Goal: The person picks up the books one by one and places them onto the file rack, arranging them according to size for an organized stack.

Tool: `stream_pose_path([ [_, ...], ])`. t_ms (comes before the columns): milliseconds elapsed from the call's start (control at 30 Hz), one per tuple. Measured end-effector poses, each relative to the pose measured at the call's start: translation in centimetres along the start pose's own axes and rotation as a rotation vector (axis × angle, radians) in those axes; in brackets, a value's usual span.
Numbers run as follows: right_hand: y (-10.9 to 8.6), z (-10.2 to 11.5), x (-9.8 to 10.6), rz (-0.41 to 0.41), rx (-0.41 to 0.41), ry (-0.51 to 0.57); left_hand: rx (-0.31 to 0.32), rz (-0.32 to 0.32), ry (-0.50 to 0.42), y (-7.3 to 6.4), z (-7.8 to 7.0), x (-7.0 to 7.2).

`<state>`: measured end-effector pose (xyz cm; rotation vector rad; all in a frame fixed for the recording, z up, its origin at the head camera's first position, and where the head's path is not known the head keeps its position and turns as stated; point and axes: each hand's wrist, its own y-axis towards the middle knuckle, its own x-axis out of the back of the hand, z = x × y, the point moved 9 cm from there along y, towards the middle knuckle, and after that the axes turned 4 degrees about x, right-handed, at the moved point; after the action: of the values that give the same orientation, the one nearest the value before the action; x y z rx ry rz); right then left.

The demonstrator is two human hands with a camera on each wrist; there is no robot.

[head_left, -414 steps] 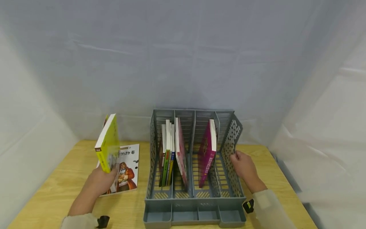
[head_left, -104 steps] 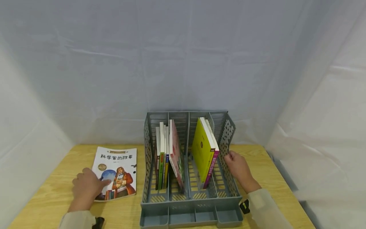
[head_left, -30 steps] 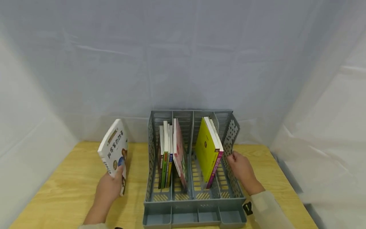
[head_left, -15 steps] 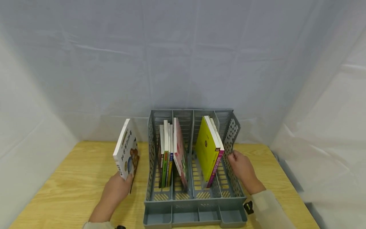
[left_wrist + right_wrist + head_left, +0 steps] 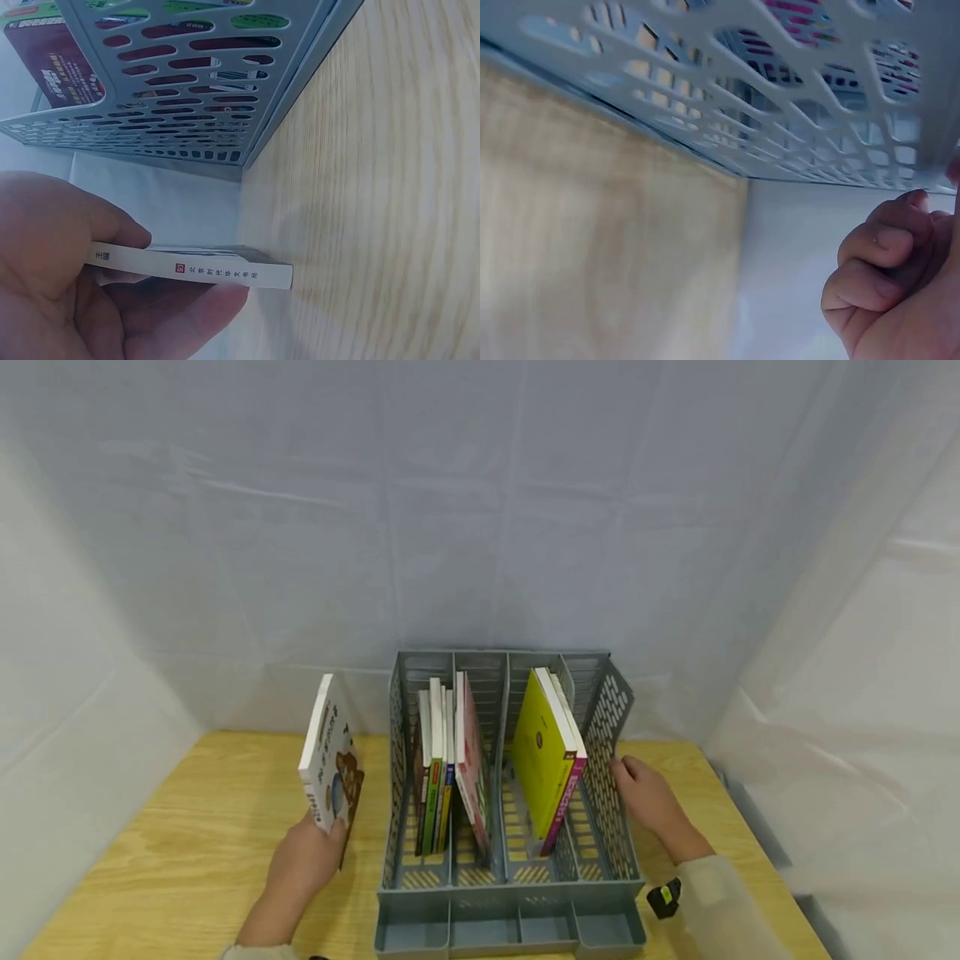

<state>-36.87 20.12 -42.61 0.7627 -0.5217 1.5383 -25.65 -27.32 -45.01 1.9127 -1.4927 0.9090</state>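
My left hand [image 5: 303,860] grips a thin white picture book [image 5: 328,768] by its lower spine end, holding it upright left of the grey book rack [image 5: 510,896]. In the left wrist view the white spine [image 5: 217,274] shows between thumb and fingers, apart from the rack's slotted side. My right hand [image 5: 651,797] holds the front edge of the rack's right side panel [image 5: 607,727]; its other fingers [image 5: 870,281] are curled in the right wrist view. A yellow book [image 5: 540,752] and a magenta book [image 5: 562,806] lean together in the third compartment.
Several thin books [image 5: 435,777] stand in the rack's leftmost compartment, and a pink book [image 5: 470,768] leans in the second. Small trays [image 5: 480,931] line the rack's front. The wooden table [image 5: 165,843] ends at white sheeting [image 5: 450,527] behind and at both sides.
The yellow book went from my left hand into the third compartment. My left hand then lifted the white book off the table and brought it rightward. My right hand has shifted slightly right.
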Motion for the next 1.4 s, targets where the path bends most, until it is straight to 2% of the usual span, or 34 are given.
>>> stream_pose_path([
  [133,0.7,0.7,1.1,-0.021,0.028,-0.041,-0.01,-0.019,0.009,0.0,-0.2,0.0],
  [200,1.1,1.5,1.3,-0.016,0.058,-0.096,-0.013,-0.023,0.016,0.0,-0.2,0.0],
  [333,1.4,2.6,1.0,-0.006,0.122,-0.21,-0.005,-0.013,0.014,-0.1,-0.1,0.1],
  [433,1.4,2.9,0.8,-0.023,0.152,-0.247,0.002,-0.007,0.016,-0.1,0.0,0.1],
  [700,1.3,2.5,0.9,-0.079,0.115,-0.25,0.019,-0.02,-0.007,0.0,0.5,0.0],
  [900,1.5,3.3,0.2,-0.071,0.127,-0.248,0.017,-0.071,-0.056,-0.4,1.0,1.6],
  [1033,1.6,3.0,0.2,-0.072,0.111,-0.26,0.005,-0.154,-0.108,-0.8,0.3,3.6],
  [1133,1.6,2.7,0.4,-0.08,0.101,-0.261,-0.029,-0.249,-0.162,-1.4,-1.0,5.4],
  [1267,1.7,2.7,0.5,-0.104,0.105,-0.256,-0.113,-0.406,-0.254,-2.8,-3.5,7.9],
  [1400,2.0,2.8,0.3,-0.123,0.103,-0.253,-0.218,-0.542,-0.393,-4.3,-5.9,10.0],
])
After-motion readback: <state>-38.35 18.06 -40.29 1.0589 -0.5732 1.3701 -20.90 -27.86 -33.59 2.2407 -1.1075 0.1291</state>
